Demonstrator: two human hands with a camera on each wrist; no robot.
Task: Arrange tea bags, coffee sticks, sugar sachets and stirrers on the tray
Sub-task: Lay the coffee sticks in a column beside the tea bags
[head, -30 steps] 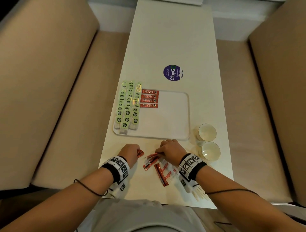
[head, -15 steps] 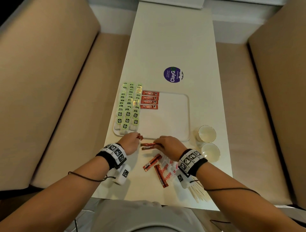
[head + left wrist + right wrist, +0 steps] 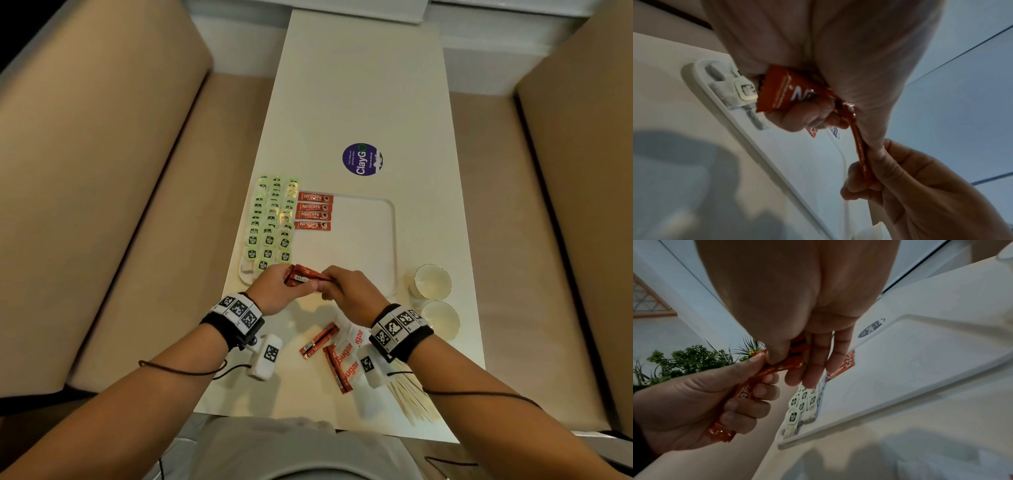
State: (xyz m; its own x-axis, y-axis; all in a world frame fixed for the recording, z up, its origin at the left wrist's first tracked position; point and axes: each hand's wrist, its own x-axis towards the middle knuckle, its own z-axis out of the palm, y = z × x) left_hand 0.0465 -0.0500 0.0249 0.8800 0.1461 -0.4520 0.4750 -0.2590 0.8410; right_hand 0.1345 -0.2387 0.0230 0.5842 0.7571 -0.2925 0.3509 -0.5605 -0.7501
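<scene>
Head view first: your left hand [image 3: 279,291] and right hand [image 3: 352,294] meet just above the near edge of the tray [image 3: 387,246], sharing a small bundle of coffee sticks [image 3: 305,275]. Your left fingers are curled round one end, and your right thumb and fingers pinch the other. On the tray, tea bags [image 3: 272,222] lie in three columns along the left side, with four more Nescafe sticks [image 3: 313,211] stacked in a row just beside them at the far end. On the worktop [image 3: 359,85] near your body lie loose coffee sticks [image 3: 318,341], white sugar sachets [image 3: 349,356] partly under your right wrist, and pale stirrers [image 3: 411,401] fanned at the edge. Two paper cups [image 3: 433,282] stand right of the tray, and a round purple sticker [image 3: 362,159] sits beyond it.

Left wrist view: your left fingers [image 3: 803,118] wrap tightly round the orange bundle, and your right hand [image 3: 910,186] pinches its thin far end. The tray's corner with tea bags [image 3: 744,92] lies just behind.

Right wrist view: your right thumb and fingers [image 3: 813,356] close on the sticks' tip while your left hand [image 3: 701,405] grips the body of the bundle. Below, you see the tray rim [image 3: 859,412], the tea bag columns and the laid Nescafe sticks [image 3: 842,368].
</scene>
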